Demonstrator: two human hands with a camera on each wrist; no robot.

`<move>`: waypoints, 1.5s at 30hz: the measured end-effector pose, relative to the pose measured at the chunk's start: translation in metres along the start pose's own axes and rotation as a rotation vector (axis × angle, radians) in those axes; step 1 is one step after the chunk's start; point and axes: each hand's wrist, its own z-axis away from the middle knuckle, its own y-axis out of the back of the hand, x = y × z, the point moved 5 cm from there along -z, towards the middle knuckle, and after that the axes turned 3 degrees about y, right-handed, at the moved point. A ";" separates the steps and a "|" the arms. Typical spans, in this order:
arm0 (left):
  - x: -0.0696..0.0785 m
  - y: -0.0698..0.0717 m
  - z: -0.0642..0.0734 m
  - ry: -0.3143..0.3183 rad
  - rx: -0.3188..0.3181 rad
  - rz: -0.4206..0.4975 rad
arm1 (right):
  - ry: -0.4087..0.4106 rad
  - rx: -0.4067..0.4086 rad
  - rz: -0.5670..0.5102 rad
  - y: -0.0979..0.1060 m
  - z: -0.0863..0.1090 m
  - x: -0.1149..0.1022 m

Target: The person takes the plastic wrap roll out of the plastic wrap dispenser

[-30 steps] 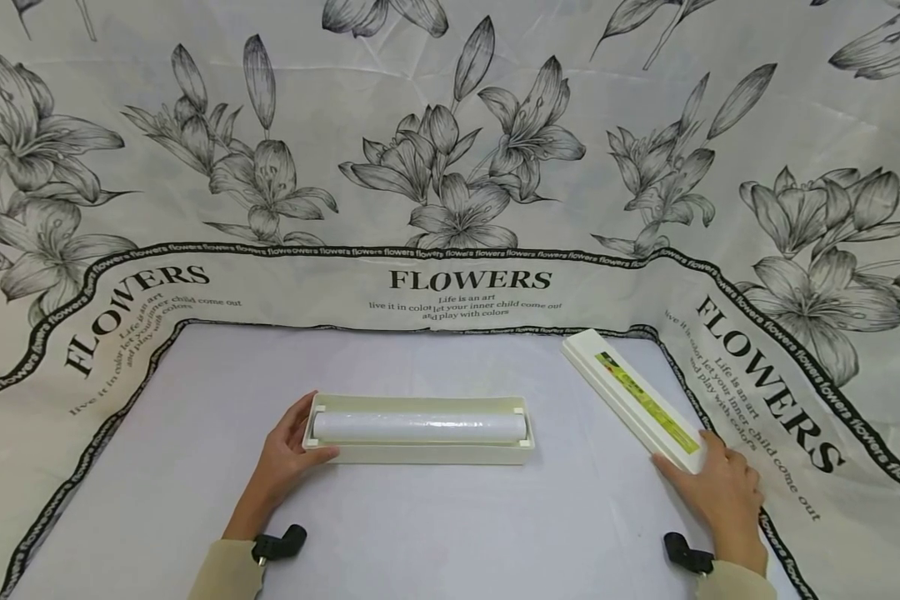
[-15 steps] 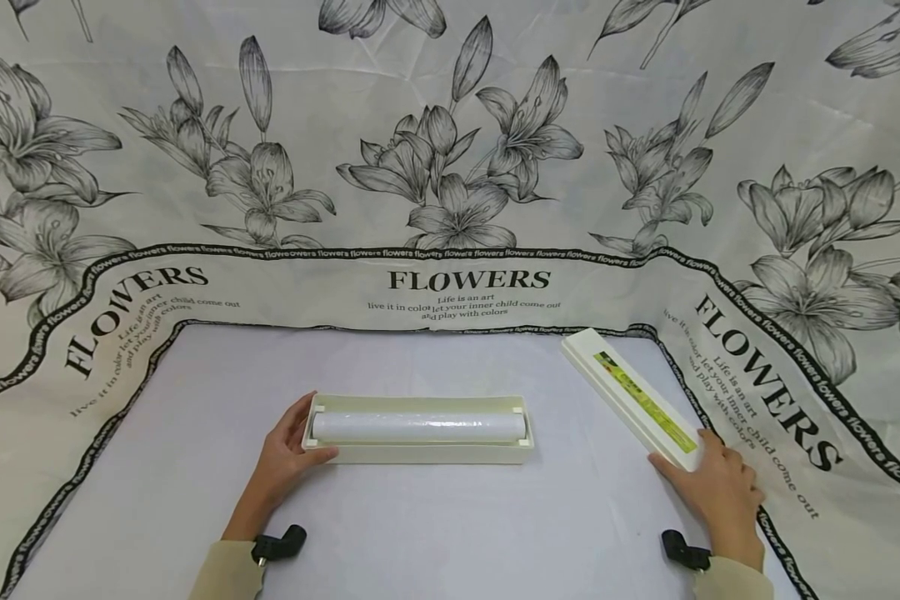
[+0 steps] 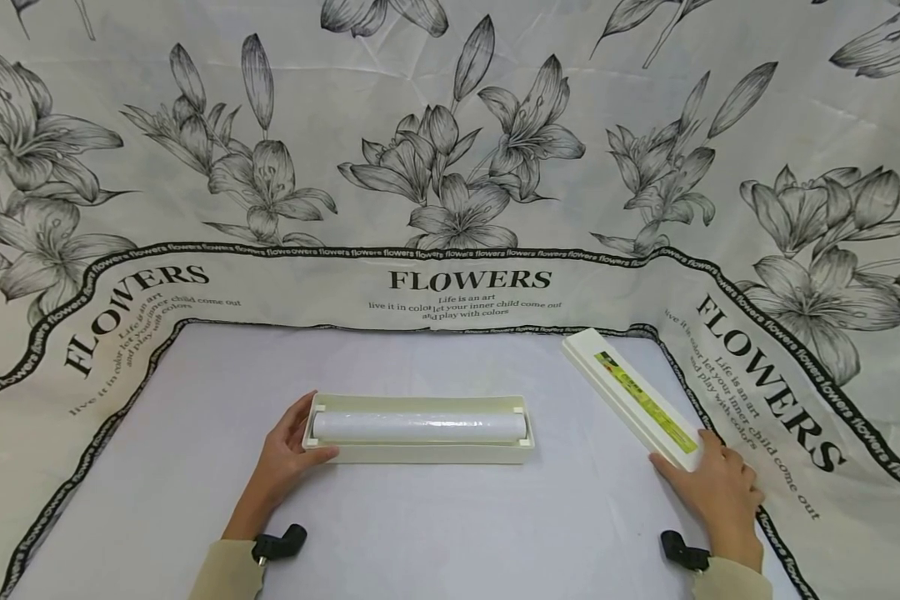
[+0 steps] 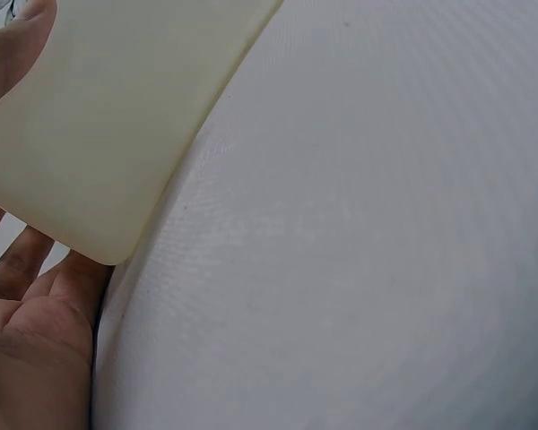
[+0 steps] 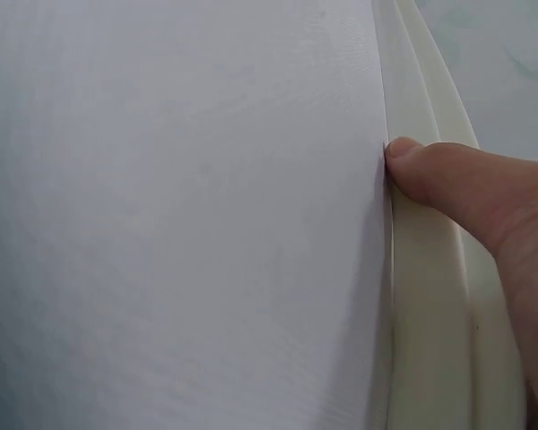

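A long cream box (image 3: 427, 454) lies lidless on the table, a roll of clear plastic wrap (image 3: 420, 427) resting lengthwise inside it. My left hand (image 3: 288, 446) grips the box's left end, thumb on the near wall and fingers round the far side; the left wrist view shows the box's wall (image 4: 99, 134) beside the thumb. To the right, the box's cream lid (image 3: 630, 400), with a yellow-green label, lies slanted. The right hand (image 3: 720, 492) holds its near end between thumb and fingers. Along the lid's side (image 5: 430, 296) the thumb presses in the right wrist view.
A white cloth (image 3: 450, 533) covers the table. Patterned fabric with printed flowers (image 3: 457, 167) rises behind and at both sides, its black-edged border close to the lid's right side. Black wrist mounts (image 3: 279, 543) sit on both wrists.
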 end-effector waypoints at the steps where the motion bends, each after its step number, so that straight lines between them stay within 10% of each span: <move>1: 0.000 0.000 0.000 0.000 0.001 0.001 | 0.004 0.003 0.001 0.000 0.000 0.000; 19: 0.002 0.000 -0.001 0.004 -0.009 0.004 | 0.120 0.053 0.035 0.020 0.011 -0.038; 45: -0.002 0.001 -0.001 -0.021 -0.020 0.030 | 0.529 0.285 0.014 0.035 0.044 -0.130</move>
